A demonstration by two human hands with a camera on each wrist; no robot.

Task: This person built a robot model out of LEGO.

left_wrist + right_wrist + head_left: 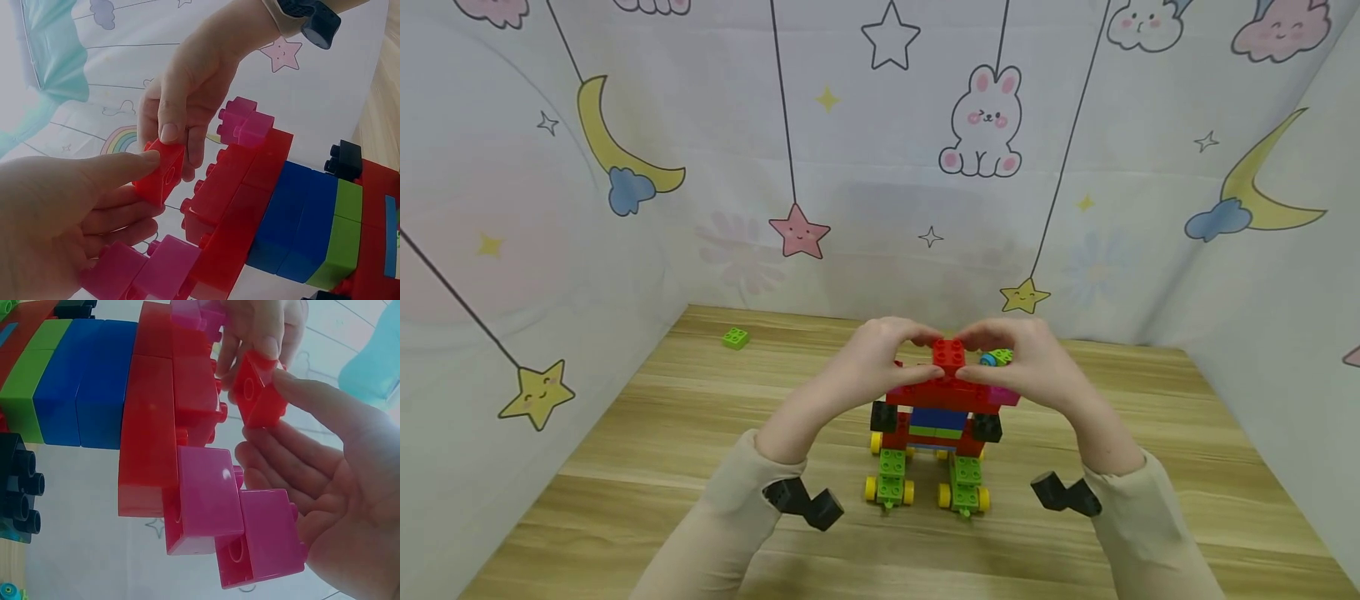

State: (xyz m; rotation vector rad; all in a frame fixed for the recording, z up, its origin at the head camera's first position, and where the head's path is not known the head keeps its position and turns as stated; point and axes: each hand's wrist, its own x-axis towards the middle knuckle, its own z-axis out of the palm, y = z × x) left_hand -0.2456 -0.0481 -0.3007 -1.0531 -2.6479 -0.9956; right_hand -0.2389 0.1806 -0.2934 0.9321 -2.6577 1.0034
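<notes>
Both hands pinch one red toy brick [949, 354] between thumbs and fingers, my left hand [876, 358] on one side and my right hand [1033, 358] on the other. The brick [164, 178] is held above the top of a tall block figure, with a small gap showing in the wrist views. Its upper part is a row of red bricks [147, 444] with pink bricks [209, 500] stepping up at each end. Below sit blue bricks [938, 418], light green ones and black side bricks [987, 427]. Green wheeled bases [891, 475] with yellow wheels form the feet.
A loose light green brick [735, 337] lies at the back left of the wooden table [647, 467]. Behind the right hand a small green and blue piece [997, 358] shows partly. A printed cloth [880, 167] hangs around the back and sides.
</notes>
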